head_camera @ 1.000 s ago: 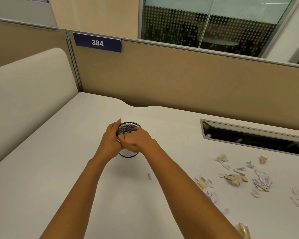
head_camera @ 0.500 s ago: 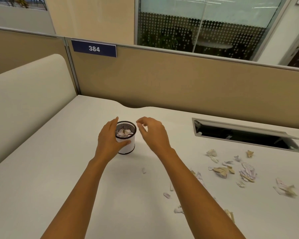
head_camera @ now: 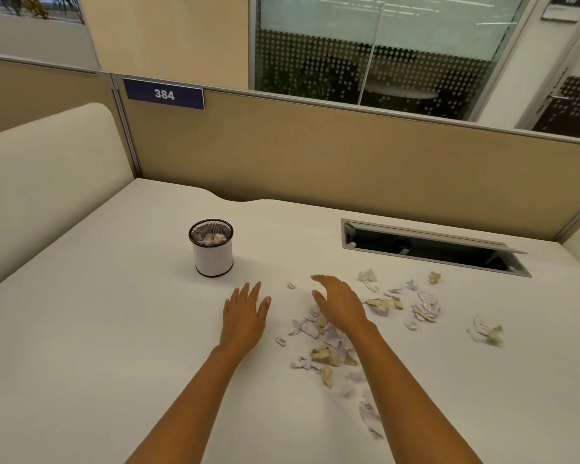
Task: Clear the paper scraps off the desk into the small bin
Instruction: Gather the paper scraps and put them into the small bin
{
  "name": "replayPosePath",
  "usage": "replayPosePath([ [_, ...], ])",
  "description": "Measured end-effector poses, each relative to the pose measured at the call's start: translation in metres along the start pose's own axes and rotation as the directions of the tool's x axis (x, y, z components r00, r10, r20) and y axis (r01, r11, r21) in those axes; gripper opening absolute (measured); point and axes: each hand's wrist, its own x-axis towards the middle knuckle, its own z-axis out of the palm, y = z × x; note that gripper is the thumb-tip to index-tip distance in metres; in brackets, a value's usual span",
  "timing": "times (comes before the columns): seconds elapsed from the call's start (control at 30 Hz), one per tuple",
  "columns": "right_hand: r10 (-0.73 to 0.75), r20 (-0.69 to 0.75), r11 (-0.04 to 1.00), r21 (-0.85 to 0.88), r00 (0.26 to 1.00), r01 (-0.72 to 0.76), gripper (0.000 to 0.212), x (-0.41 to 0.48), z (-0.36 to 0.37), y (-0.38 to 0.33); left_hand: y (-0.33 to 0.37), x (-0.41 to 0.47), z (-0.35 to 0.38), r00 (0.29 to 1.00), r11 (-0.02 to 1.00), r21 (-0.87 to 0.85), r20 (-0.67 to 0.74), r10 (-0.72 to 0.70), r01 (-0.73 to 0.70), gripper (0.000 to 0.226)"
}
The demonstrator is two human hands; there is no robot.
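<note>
- Left hand (head_camera: 245, 316) is out over the desk (head_camera: 98, 329), palm down, fingers straight and a little apart, nothing in it. Whether the palm touches the surface, I cannot tell.
- Right hand (head_camera: 340, 304) hangs just to its right, turned partly on edge, fingers loosely curved and close together, thumb out to the left, holding nothing.
- The small bin (head_camera: 213, 256) stands upright on the desk, farther away and to the left of both hands, well apart from them. It has a white wall and a dark mesh rim.
- Inside the bin, crumpled paper (head_camera: 211, 237) shows just below the rim.
- The near pile of scraps (head_camera: 322, 346) lies along the left side of the right wrist and forearm: white and tan pieces, some printed. It trails toward the near edge.
- One small scrap (head_camera: 291, 285) sits alone between the two hands, just beyond the fingertips.
- A second cluster (head_camera: 422, 303) is spread out to the right of the right hand, with loose bits at its far edge.
- A lone crumpled wad (head_camera: 486, 329) lies farther right again, apart from the rest.
- Beyond the scraps, a cable hatch (head_camera: 432, 247) is set into the desk with its lid tilted open.
- A tan partition (head_camera: 315, 155) runs along the far edge, carrying a blue plate reading 384 (head_camera: 164, 94).
- A cream side panel (head_camera: 47, 182) closes off the left side.
</note>
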Motion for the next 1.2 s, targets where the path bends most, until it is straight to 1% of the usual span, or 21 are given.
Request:
replayPosePath([
  [0.03, -0.004, 0.051, 1.000, -0.013, 0.999, 0.005, 0.043, -0.005, 0.001, 0.007, 0.002, -0.005, 0.008, 0.999, 1.000, 0.003, 0.041, -0.021, 0.021, 0.052],
  [0.07, -0.016, 0.107, 0.999, -0.035, 0.994, 0.020, 0.044, -0.010, 0.001, 0.014, 0.005, -0.009, 0.014, 0.997, 1.000, 0.012, 0.076, -0.011, 0.010, 0.051],
  [0.17, -0.052, 0.239, 0.989, -0.122, 0.970, 0.083, 0.044, -0.023, 0.003, 0.027, 0.020, -0.023, 0.029, 0.979, 0.993, 0.013, 0.172, 0.112, -0.116, 0.049],
  [0.3, -0.063, 0.265, 0.981, -0.159, 0.962, 0.108, 0.040, -0.038, 0.006, 0.039, 0.039, -0.043, 0.043, 0.933, 0.970, -0.013, 0.272, 0.236, -0.242, 0.052],
  [0.4, -0.062, 0.273, 0.981, -0.162, 0.960, 0.109, 0.041, -0.047, 0.004, 0.047, 0.044, -0.058, 0.051, 0.909, 0.956, -0.014, 0.307, 0.283, -0.293, 0.059],
  [0.5, -0.077, 0.307, 0.987, -0.113, 0.949, 0.117, 0.044, -0.055, 0.003, 0.054, 0.046, -0.067, 0.054, 0.890, 0.941, 0.023, 0.333, 0.312, -0.338, 0.064],
  [0.57, -0.083, 0.356, 0.986, -0.106, 0.931, 0.128, 0.049, -0.061, 0.002, 0.056, 0.047, -0.069, 0.054, 0.878, 0.921, 0.082, 0.347, 0.331, -0.380, 0.061],
  [0.63, -0.100, 0.379, 0.980, -0.124, 0.920, 0.158, 0.051, -0.066, 0.002, 0.058, 0.047, -0.069, 0.053, 0.865, 0.892, 0.141, 0.349, 0.361, -0.429, 0.053],
  [0.7, -0.136, 0.349, 0.970, -0.141, 0.927, 0.196, 0.051, -0.071, 0.002, 0.059, 0.047, -0.070, 0.053, 0.884, 0.909, 0.108, 0.305, 0.355, -0.402, 0.044],
  [0.77, -0.180, 0.304, 0.957, -0.166, 0.936, 0.238, 0.055, -0.076, 0.001, 0.059, 0.049, -0.072, 0.051, 0.935, 0.964, -0.049, 0.235, 0.266, -0.262, 0.040],
  [0.8, -0.190, 0.296, 0.955, -0.165, 0.936, 0.246, 0.060, -0.077, 0.001, 0.059, 0.051, -0.074, 0.050, 0.950, 0.966, -0.127, 0.187, 0.248, -0.227, 0.037],
  [0.83, -0.187, 0.291, 0.957, -0.160, 0.938, 0.241, 0.065, -0.077, 0.000, 0.058, 0.054, -0.075, 0.049, 0.960, 0.961, -0.163, 0.133, 0.246, -0.223, 0.032],
  [0.87, -0.181, 0.277, 0.958, -0.166, 0.944, 0.232, 0.063, -0.078, 0.000, 0.056, 0.056, -0.076, 0.049, 0.959, 0.956, -0.129, 0.076, 0.274, -0.263, 0.027],
  [0.9, -0.182, 0.239, 0.956, -0.184, 0.954, 0.228, 0.053, -0.078, 0.001, 0.053, 0.056, -0.076, 0.049, 0.957, 0.954, -0.107, 0.051, 0.286, -0.279, 0.025],
  [0.93, -0.184, 0.188, 0.954, -0.203, 0.965, 0.221, 0.041, -0.079, 0.002, 0.051, 0.057, -0.074, 0.049, 0.948, 0.949, -0.048, 0.038, 0.315, -0.313, 0.022],
  [1.0, -0.174, 0.109, 0.957, -0.215, 0.979, 0.194, 0.029, -0.078, 0.005, 0.047, 0.059, -0.074, 0.047, 0.943, 0.946, -0.012, 0.072, 0.325, -0.325, 0.013],
  [1.03, -0.163, 0.096, 0.959, -0.221, 0.982, 0.181, 0.025, -0.077, 0.006, 0.046, 0.059, -0.072, 0.047, 0.946, 0.950, 0.010, 0.101, 0.308, -0.311, 0.014],
  [1.07, -0.151, 0.093, 0.958, -0.231, 0.984, 0.169, 0.021, -0.076, 0.007, 0.045, 0.060, -0.070, 0.045, 0.933, 0.926, 0.129, 0.121, 0.339, -0.354, 0.019],
  [1.1, -0.131, 0.087, 0.961, -0.234, 0.988, 0.148, 0.016, -0.075, 0.007, 0.045, 0.062, -0.068, 0.044, 0.927, 0.907, 0.200, 0.135, 0.350, -0.371, 0.022],
  [1.13, -0.100, 0.069, 0.970, -0.216, 0.993, 0.113, 0.015, -0.073, 0.008, 0.045, 0.063, -0.067, 0.042, 0.925, 0.899, 0.219, 0.122, 0.360, -0.379, 0.023],
  [1.2, -0.020, -0.015, 0.995, -0.098, 1.000, 0.018, 0.024, -0.070, 0.008, 0.044, 0.066, -0.064, 0.040, 0.948, 0.934, 0.161, 0.058, 0.314, -0.319, 0.023],
])
